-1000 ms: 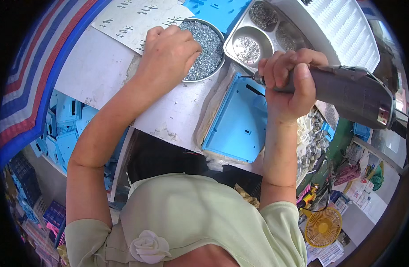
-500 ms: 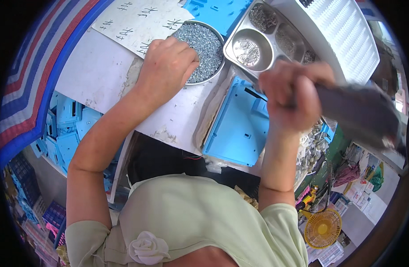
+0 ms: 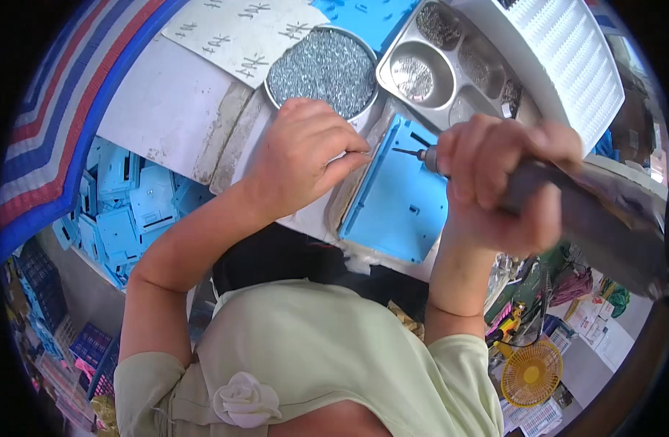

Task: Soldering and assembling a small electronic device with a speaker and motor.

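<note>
My right hand [image 3: 502, 182] is wrapped around a dark power screwdriver [image 3: 593, 222], partly blurred. Its thin bit points left, over the upper part of a blue plastic panel [image 3: 396, 197]. The panel lies slantwise on a pale padded rest. At the panel's left edge is my left hand [image 3: 309, 153], thumb and forefinger pinched together; whatever they hold is too small to make out. Just beyond that hand stands a round metal dish [image 3: 270, 93] heaped with small silvery screws [image 3: 323, 69].
A metal tray [image 3: 385, 81] with several round compartments of small parts stands beyond the panel. A white ridged tray [image 3: 578, 73] is at right. Cardboard with dark marks [image 3: 225, 33] lies far left. Blue plastic pieces [image 3: 120, 226] fill a space at left; a yellow basket [image 3: 531, 373] is lower right.
My left hand has come out of the screw dish, moving right and nearer to the panel's edge. The screwdriver's bit now shows over the panel, as my right hand has shifted slightly right and nearer.
</note>
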Motion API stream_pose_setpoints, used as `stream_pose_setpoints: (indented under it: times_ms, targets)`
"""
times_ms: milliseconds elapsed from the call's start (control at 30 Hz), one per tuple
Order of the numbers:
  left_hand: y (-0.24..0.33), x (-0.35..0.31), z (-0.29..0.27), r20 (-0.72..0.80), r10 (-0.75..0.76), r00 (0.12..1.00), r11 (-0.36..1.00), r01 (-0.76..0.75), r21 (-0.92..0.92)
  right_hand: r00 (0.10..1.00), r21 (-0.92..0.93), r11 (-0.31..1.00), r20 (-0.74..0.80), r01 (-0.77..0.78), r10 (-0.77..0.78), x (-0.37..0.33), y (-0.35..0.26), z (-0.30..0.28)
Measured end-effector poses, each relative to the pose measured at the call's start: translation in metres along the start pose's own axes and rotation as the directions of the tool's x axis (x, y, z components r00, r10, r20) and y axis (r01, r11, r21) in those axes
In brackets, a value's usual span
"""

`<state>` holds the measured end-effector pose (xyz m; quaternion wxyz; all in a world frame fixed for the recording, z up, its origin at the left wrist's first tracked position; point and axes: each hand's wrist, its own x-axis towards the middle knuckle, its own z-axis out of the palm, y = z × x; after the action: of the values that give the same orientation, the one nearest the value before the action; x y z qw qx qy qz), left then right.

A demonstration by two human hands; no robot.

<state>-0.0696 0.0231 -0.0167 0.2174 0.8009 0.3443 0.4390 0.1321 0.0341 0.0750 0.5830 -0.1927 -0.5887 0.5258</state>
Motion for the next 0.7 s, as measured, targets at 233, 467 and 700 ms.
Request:
stream_pose_setpoints:
  times_ms: [233, 467, 700]
  targets:
    - [0.016, -0.006, 0.001, -0.031, 0.006, 0.999, 0.999, -0.008, -0.049, 0.997, 0.015, 1.0, 0.075, 0.003, -0.004, -0.014, -0.006, 0.014]
    - [0.021, -0.009, -0.002, -0.025, 0.074, 0.997, 0.997, -0.075, -0.03, 1.0, 0.136, 0.991, 0.014, 0.005, -0.007, -0.024, -0.004, 0.019]
    - [0.028, -0.024, -0.012, 0.08, 0.003, 0.997, 0.996, 0.004, -0.088, 0.994, 0.106, 0.99, -0.049, -0.093, 0.099, -0.04, -0.008, 0.032]
